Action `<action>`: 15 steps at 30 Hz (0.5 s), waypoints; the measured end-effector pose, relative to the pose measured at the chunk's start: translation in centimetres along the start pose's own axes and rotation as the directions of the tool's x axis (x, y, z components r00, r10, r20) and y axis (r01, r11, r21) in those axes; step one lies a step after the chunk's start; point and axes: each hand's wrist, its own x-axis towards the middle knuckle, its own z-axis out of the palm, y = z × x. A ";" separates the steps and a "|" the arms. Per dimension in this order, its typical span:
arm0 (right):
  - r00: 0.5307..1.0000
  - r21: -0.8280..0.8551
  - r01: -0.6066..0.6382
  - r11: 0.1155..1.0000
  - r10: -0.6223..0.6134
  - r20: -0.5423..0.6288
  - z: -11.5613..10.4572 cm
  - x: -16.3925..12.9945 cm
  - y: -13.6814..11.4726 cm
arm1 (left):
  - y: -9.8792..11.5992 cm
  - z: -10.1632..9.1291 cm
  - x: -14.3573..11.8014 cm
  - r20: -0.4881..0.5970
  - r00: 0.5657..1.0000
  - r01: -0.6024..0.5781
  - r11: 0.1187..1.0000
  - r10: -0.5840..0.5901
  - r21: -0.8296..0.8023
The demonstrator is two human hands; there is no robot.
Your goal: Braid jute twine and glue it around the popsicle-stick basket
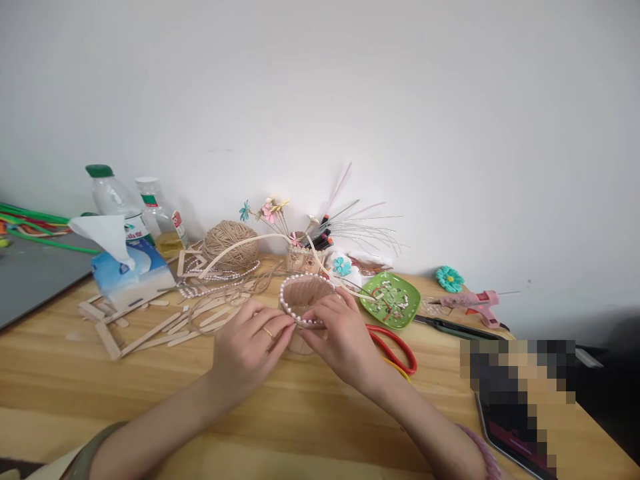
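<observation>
A round wooden-looking cup (309, 291) stands on the table between my hands, a string of pearl beads (283, 297) running around its rim. My left hand (250, 343) comes from the left, thumb and forefinger pinched on the bead string at the near rim. From the right, my right hand (345, 333) closes over the near rim, fingers on the beads and thumb against the outer wall. The lower part of the cup is partly covered by my hands. Red-handled scissors (400, 347) lie beside my right wrist.
Behind stand a twine ball (230, 243), a pen holder (303, 259) with flowers and markers, and a green dish (390, 320) of beads. Craft sticks (175, 327) and a tissue pack (133, 273) lie left. A pink glue gun (483, 303) and tablet (510, 427) are right.
</observation>
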 end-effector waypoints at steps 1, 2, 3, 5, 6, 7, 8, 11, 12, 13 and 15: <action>1.000 0.009 -0.009 1.000 0.009 -0.003 0.0 0.0 -0.1 | 0.1 0.0 0.1 -0.002 1.000 -0.007 1.000 0.007 0.020; 1.000 0.018 -0.016 1.000 0.016 -0.006 0.0 0.0 -0.1 | 0.2 -0.1 0.1 -0.004 1.000 -0.017 0.999 0.017 0.040; 1.000 0.026 -0.020 0.999 0.020 -0.007 0.0 0.0 -0.1 | 0.3 -0.1 0.2 -0.003 1.000 -0.030 0.998 0.030 0.058; 1.000 0.045 -0.024 0.999 0.024 -0.009 0.1 -0.1 -0.1 | 0.5 -0.3 0.3 0.010 0.999 -0.054 0.994 0.053 0.092; 1.000 0.057 -0.026 0.998 0.027 -0.009 0.2 -0.1 0.0 | 0.6 -0.3 0.3 0.016 0.998 -0.060 0.992 0.059 0.109; 1.000 0.069 -0.029 0.997 0.029 -0.007 0.3 -0.1 0.0 | 0.7 -0.4 0.3 0.029 0.998 -0.061 0.991 0.058 0.123; 0.999 0.080 -0.031 0.996 0.032 -0.008 0.4 -0.1 0.0 | 0.8 -0.4 0.3 0.042 0.998 -0.056 0.990 0.051 0.132; 0.999 0.099 -0.030 0.995 0.031 -0.012 0.8 -0.2 0.1 | 0.9 -0.4 0.3 0.071 0.997 -0.024 0.990 0.015 0.137; 0.999 0.099 -0.027 0.995 0.029 -0.015 0.9 -0.2 0.1 | 0.9 -0.3 0.3 0.079 0.997 -0.013 0.991 0.003 0.133; 1.000 0.098 -0.023 0.995 0.025 -0.016 1.0 -0.2 0.1 | 1.0 -0.3 0.3 0.080 0.997 0.000 0.992 -0.010 0.129; 1.000 0.094 -0.019 0.995 0.021 -0.021 1.1 -0.2 0.1 | 1.0 -0.2 0.3 0.081 0.996 0.032 0.993 -0.041 0.111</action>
